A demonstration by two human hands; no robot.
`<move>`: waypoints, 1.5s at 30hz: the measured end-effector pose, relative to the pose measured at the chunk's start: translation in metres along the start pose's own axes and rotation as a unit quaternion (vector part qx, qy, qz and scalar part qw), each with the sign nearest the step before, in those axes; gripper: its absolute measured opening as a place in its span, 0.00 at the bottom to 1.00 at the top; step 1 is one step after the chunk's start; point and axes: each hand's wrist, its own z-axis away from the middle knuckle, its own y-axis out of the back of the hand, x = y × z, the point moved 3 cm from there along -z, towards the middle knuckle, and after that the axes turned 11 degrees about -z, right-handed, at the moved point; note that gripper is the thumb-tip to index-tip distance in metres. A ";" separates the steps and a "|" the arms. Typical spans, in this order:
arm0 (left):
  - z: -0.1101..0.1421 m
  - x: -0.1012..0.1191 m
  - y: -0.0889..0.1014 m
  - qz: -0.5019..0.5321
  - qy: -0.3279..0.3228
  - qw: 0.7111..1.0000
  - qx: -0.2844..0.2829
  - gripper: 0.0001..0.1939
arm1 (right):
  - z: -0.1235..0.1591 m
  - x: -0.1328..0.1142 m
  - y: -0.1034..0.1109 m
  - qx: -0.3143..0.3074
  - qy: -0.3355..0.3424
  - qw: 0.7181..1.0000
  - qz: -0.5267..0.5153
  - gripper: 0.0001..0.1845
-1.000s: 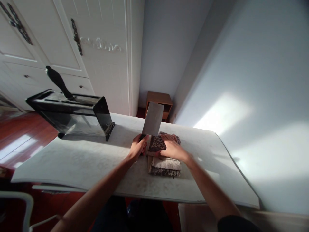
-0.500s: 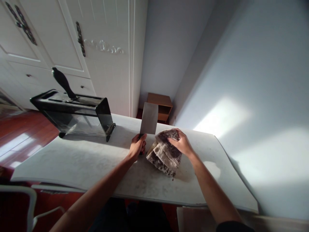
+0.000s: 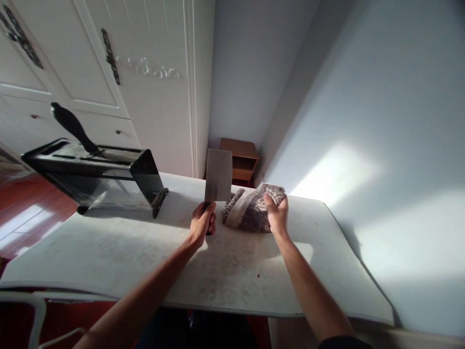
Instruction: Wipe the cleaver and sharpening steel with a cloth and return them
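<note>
My left hand (image 3: 202, 222) is wrapped round the dark handle of a cleaver (image 3: 218, 175), whose broad grey blade points up and away from me. In my right hand (image 3: 277, 216) is a folded, patterned cloth (image 3: 250, 209) in purple-brown and cream. The thumb presses on its top while the fingers go behind it. The cloth's left end comes close to the blade's lower right corner; whether they touch I cannot tell. To the left on the table stands a black knife block (image 3: 140, 162) with clear sides, one black-handled knife (image 3: 74, 127) sticking out of its top.
Both hands are above a white, stained table (image 3: 145, 261). A small brown crumb (image 3: 258, 276) lies near its front. Behind are a white wardrobe (image 3: 156, 106) and a low brown cabinet (image 3: 240, 150). A pale wall (image 3: 381, 121) borders the right; a white chair frame (image 3: 38, 310) is at lower left.
My right hand has lifted and turned the cloth, which now lies sideways and farther from me. The cleaver has become more upright. The view has shifted slightly, moving the knife block left.
</note>
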 end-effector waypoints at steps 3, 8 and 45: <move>0.005 -0.003 -0.007 -0.013 0.005 1.000 -0.023 0.20 | 0.010 0.001 -0.008 -0.050 -0.057 0.992 -0.101 0.22; 0.008 -0.007 -0.012 -0.051 -0.014 0.998 -0.039 0.21 | 0.023 -0.003 -0.015 -0.113 -0.145 0.965 -0.187 0.18; 0.016 -0.021 -0.011 -0.276 -0.213 0.934 -0.079 0.14 | 0.076 -0.025 -0.035 -0.393 0.366 0.834 0.124 0.19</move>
